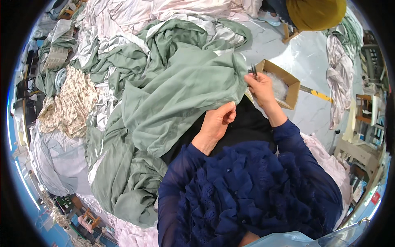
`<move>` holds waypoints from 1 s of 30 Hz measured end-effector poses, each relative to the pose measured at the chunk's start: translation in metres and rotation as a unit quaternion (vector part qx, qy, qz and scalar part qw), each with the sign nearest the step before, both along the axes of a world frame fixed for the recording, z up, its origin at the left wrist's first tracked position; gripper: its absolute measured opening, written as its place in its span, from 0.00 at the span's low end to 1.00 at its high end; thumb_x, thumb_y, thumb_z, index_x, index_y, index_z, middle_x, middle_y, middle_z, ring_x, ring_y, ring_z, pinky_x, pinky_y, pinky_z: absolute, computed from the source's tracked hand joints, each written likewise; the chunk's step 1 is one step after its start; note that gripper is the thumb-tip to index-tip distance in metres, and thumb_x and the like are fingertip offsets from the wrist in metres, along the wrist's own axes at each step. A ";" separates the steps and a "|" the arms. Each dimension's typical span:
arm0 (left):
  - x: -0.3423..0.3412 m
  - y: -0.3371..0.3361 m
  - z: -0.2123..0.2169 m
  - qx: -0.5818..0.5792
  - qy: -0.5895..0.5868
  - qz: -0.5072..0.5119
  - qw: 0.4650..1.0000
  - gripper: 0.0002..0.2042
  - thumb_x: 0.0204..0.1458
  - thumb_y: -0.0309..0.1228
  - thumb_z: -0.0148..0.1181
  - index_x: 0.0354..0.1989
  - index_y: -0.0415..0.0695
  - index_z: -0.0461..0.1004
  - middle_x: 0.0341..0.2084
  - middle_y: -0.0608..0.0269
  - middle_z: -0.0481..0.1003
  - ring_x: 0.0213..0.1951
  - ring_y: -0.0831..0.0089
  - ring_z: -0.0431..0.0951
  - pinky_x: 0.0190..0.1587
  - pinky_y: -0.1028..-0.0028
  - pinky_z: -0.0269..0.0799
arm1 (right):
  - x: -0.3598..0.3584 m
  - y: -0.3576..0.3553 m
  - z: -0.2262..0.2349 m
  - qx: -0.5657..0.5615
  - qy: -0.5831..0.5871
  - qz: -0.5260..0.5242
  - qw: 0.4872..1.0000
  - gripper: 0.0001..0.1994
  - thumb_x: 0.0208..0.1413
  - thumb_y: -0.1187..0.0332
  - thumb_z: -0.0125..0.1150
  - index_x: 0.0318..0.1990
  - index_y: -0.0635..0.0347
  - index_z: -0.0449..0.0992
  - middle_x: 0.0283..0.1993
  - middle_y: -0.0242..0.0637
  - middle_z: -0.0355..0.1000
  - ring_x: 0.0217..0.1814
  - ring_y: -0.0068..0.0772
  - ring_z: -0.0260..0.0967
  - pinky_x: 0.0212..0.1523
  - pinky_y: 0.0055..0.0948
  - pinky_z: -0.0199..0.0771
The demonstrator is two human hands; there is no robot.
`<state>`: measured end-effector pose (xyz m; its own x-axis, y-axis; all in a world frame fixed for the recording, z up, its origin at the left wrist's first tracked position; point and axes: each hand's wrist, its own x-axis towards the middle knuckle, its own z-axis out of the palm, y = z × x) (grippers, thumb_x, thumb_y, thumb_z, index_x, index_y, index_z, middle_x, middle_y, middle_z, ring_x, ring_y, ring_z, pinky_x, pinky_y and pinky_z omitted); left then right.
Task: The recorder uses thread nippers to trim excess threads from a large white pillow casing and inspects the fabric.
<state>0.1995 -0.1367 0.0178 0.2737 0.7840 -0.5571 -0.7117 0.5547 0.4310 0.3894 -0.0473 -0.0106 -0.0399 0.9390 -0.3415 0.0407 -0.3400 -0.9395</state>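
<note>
A large piece of sage-green fabric (181,90) drapes over my lap and runs off to the left in loose folds. My left hand (216,123) pinches its near edge between thumb and fingers. Just to the right, my right hand (261,87) is closed around small dark thread snips (253,71), whose tips stick up above the fingers. The fabric's right-hand edge lies right beside the snips. Whether the blades touch the cloth I cannot tell.
A cardboard box (293,90) with pale thread scraps stands right of my right hand. Heaped white and pink cloth (119,16) and floral fabric (76,101) lie left and far. Someone in mustard clothing (317,14) is at the far right. A yellow strip (321,95) lies by the box.
</note>
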 end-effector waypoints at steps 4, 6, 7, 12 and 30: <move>-0.001 0.000 -0.001 -0.009 -0.023 0.026 0.999 0.06 0.56 0.27 0.63 0.30 0.40 0.74 0.24 0.64 0.73 0.23 0.76 0.69 0.26 0.76 0.62 | 0.038 0.011 -0.011 -0.021 0.038 -0.108 0.993 0.06 0.60 0.65 0.65 0.35 0.56 0.77 0.24 0.22 0.68 0.17 0.08 0.54 0.15 0.14 0.48; -0.003 0.001 -0.002 -0.006 -0.042 0.031 0.999 0.06 0.56 0.27 0.63 0.30 0.40 0.74 0.24 0.64 0.72 0.23 0.76 0.69 0.26 0.76 0.62 | 0.066 0.017 -0.018 0.005 0.013 -0.124 0.992 0.06 0.61 0.65 0.65 0.35 0.56 0.77 0.24 0.22 0.69 0.17 0.07 0.54 0.16 0.13 0.48; -0.004 0.001 -0.002 -0.003 -0.062 0.040 0.997 0.06 0.57 0.27 0.63 0.30 0.39 0.74 0.24 0.64 0.72 0.23 0.75 0.69 0.26 0.76 0.61 | 0.081 0.020 -0.019 0.038 -0.019 -0.150 0.988 0.07 0.60 0.65 0.65 0.36 0.57 0.78 0.24 0.23 0.69 0.18 0.11 0.57 0.18 0.15 0.54; -0.005 -0.001 -0.003 0.012 -0.009 0.017 1.000 0.06 0.57 0.27 0.61 0.29 0.40 0.73 0.20 0.66 0.70 0.21 0.77 0.67 0.23 0.77 0.58 | 0.155 0.023 -0.042 0.222 -0.546 -0.038 0.807 0.18 0.58 0.67 0.66 0.55 0.63 0.74 0.33 0.29 0.74 0.36 0.26 0.72 0.38 0.26 0.73; -0.144 -0.150 0.059 0.093 0.714 0.206 0.662 0.05 0.52 0.18 0.55 0.35 0.38 0.77 0.31 0.53 0.78 0.34 0.57 0.79 0.38 0.66 0.74 | -0.182 -0.081 0.060 0.296 0.028 0.493 0.817 0.34 0.42 0.77 0.74 0.61 0.57 0.70 0.60 0.37 0.69 0.26 0.27 0.63 0.31 0.26 0.71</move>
<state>0.0553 -0.2866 0.0765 -0.6870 0.7198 0.0992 0.4217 0.2839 0.8611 0.2069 -0.1286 0.0492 -0.8774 0.4406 0.1901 -0.0282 0.3481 -0.9370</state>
